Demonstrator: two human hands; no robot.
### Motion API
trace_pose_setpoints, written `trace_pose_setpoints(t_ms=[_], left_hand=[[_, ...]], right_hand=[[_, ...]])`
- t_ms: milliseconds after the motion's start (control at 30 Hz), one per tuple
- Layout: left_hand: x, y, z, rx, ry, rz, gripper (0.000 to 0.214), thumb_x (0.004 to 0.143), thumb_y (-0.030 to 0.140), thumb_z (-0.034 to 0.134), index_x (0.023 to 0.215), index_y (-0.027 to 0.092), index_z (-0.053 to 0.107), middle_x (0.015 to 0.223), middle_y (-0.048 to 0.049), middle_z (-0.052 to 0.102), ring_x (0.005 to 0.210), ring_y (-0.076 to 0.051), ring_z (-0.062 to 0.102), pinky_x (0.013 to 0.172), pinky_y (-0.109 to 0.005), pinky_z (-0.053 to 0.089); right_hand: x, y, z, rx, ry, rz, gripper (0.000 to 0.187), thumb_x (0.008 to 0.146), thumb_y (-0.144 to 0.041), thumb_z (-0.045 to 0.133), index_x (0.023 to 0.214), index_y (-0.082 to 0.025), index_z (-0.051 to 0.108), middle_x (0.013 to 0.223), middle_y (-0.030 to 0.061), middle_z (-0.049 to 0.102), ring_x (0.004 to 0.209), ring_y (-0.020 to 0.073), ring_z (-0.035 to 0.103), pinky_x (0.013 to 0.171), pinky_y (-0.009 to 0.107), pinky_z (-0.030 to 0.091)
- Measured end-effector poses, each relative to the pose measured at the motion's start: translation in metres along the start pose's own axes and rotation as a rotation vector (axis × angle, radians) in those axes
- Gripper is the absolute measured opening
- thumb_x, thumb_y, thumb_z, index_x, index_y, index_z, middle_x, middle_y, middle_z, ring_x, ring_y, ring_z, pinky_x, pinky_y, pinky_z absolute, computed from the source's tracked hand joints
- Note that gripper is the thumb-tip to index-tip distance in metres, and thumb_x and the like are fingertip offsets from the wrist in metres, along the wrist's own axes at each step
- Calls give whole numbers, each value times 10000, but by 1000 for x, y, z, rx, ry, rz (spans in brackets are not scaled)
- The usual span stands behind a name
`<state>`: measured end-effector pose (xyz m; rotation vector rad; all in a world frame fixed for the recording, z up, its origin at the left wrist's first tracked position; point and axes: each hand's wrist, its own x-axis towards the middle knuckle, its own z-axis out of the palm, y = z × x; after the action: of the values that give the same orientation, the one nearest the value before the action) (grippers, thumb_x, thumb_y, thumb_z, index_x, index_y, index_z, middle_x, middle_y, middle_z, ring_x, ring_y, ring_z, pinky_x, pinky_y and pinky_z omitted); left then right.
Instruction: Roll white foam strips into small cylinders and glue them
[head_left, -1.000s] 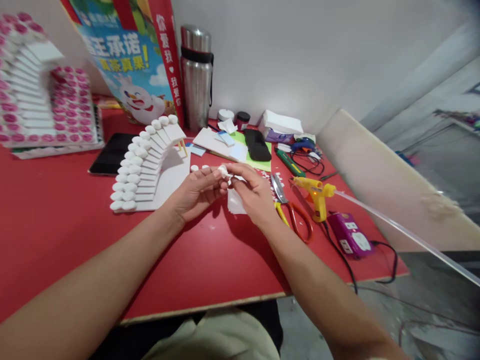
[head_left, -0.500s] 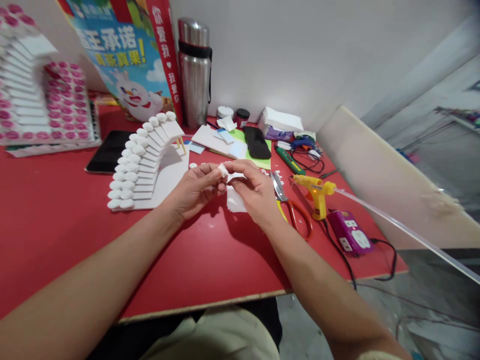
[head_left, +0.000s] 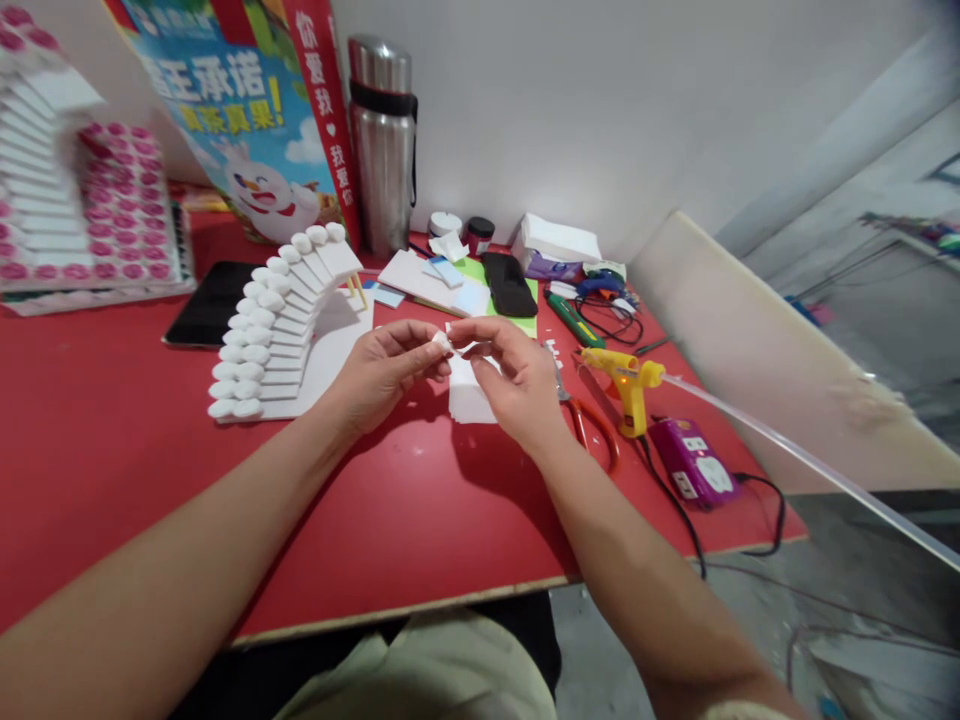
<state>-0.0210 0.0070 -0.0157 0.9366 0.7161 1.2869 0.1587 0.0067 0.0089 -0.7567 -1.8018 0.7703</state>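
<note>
My left hand (head_left: 382,370) is closed, thumb and fingertips pinching a small white piece (head_left: 442,342) that looks like rolled or folded paper. From the other side my right hand (head_left: 517,375) meets it, fingers curled around what appears to be a thin white paper end. The fingertips hide much of this piece. Below them a stack of white paper squares (head_left: 469,400) lies on the red table (head_left: 420,530), partly covered by my right hand. Left of my hands stands a white curved staircase model (head_left: 289,345), its outer edge lined with white oval pads.
On the right are orange-handled scissors (head_left: 596,430), a yellow glue gun (head_left: 626,380) with a long clear stick, and a purple power box (head_left: 694,465) with cables. Behind stand a steel thermos (head_left: 381,150) and a phone (head_left: 508,284). A pink-and-white model (head_left: 127,215) is far left.
Both hands stay together at the white piece, with small finger shifts; the right hand now covers more of the scissors. The whole view has shifted slightly.
</note>
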Motion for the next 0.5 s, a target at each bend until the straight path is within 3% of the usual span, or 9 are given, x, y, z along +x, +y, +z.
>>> trace_pose_setpoints(t_ms=[200, 500], left_hand=[[-4, 2, 3, 188, 33, 67, 265, 759, 295, 905, 916, 163, 738, 760, -16, 735, 656, -148, 693, 653, -273, 570], [-7, 5, 7, 329, 55, 188, 297, 772, 316, 892, 1008, 161, 800, 857, -39, 771, 672, -141, 679, 665, -277, 565]], right_hand=[[1, 11, -4, 101, -25, 115, 385, 870, -103, 529, 1215, -246, 622, 1076, 51, 712, 1017, 187, 700, 893, 365, 582], [2, 11, -4, -18, -26, 21, 257, 862, -84, 525, 1003, -229, 683, 1045, 45, 721, 969, 181, 692, 856, 350, 575]])
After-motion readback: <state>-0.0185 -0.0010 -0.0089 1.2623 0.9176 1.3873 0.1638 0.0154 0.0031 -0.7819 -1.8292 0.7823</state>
